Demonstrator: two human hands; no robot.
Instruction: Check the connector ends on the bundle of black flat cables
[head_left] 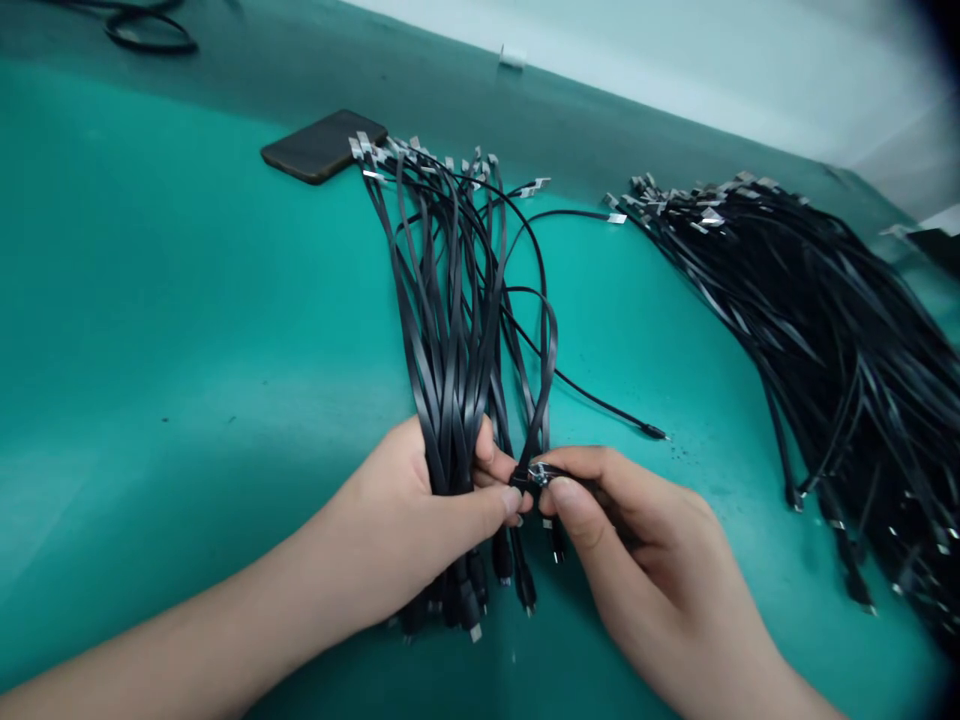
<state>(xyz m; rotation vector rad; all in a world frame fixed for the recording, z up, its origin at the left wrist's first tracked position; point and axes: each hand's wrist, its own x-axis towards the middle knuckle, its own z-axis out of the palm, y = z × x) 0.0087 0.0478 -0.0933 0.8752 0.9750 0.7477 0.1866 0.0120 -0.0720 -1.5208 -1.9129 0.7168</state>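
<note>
A bundle of flat black cables (450,340) with silver USB plugs at the far end runs toward me across the green mat. My left hand (420,510) is wrapped round the bundle near its close ends, where small black connectors hang below the fist. Between its thumb and fingers it also pinches one cable's connector (519,478) at the right side. My right hand (637,540) is closed in a pinch on a small dark piece with a shiny metal tip (541,472), touching or very close to that connector. What exactly this piece is cannot be made out.
On the right lies a large heap of black cables (825,300). A dark phone (322,147) rests beyond the bundle, by its USB ends. One loose cable end (652,431) points right across the green mat (187,300). A coiled black cord (150,30) is at the far left.
</note>
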